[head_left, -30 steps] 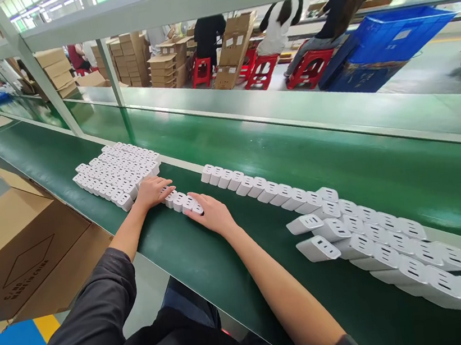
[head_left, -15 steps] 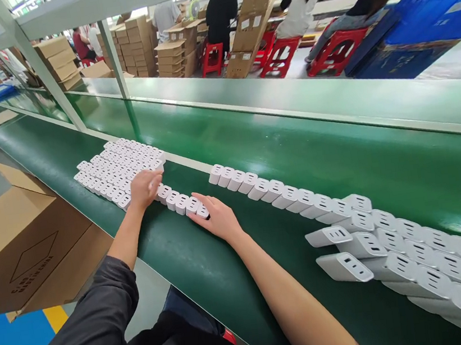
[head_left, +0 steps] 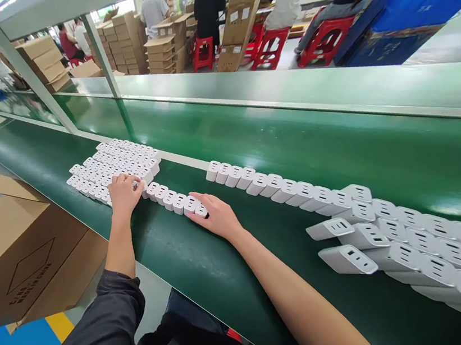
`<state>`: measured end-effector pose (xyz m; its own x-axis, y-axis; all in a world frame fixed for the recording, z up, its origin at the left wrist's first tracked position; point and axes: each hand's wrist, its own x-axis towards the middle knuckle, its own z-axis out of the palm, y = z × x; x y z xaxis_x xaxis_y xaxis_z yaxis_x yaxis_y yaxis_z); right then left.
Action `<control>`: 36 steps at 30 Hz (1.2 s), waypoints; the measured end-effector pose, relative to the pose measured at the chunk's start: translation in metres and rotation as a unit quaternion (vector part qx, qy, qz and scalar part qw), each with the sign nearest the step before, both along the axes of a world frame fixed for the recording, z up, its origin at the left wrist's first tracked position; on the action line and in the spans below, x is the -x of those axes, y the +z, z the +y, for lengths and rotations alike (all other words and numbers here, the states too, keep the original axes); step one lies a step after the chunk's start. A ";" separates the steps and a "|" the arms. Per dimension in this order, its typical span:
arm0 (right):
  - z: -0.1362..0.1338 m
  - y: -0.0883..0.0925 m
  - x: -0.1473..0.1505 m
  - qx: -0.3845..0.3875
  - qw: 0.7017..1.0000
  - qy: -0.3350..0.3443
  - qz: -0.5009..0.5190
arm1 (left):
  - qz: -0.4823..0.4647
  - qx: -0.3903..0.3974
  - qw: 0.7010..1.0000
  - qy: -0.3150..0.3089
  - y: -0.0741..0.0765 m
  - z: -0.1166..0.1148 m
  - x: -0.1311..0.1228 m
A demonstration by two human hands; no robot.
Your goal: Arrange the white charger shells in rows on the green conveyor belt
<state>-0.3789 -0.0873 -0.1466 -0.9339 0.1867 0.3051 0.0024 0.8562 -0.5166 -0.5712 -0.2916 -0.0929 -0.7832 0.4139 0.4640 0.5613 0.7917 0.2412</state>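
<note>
White wall chargers with dark port slots stand on end on the green belt, packed into a block (head_left: 114,162) at left. A short single row of chargers (head_left: 170,198) runs rightward from the block's near corner. At that row's left end is my left hand (head_left: 123,195), fingers curled and thumb against the chargers; its fingertips are partly hidden. My right hand (head_left: 217,215) closes around the row's right end, thumb on the near side and fingers on the far side of the last charger (head_left: 201,210).
Another line of chargers (head_left: 274,183) leads to a larger group (head_left: 421,238) at right, two of them leaning out. An open cardboard box (head_left: 24,250) stands at the belt's near left. Metal posts (head_left: 100,56) rise behind. Beyond sit people on red stools (head_left: 271,48).
My left hand has shifted left and nearer along the row, from the block's right edge to its near corner. My right hand stays at the row's right end. The view has shifted slightly.
</note>
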 end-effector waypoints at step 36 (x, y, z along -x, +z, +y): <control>-0.021 0.016 0.022 0.013 0.997 -0.022 -0.071 | -0.033 -0.059 0.998 0.012 -0.014 -0.007 0.020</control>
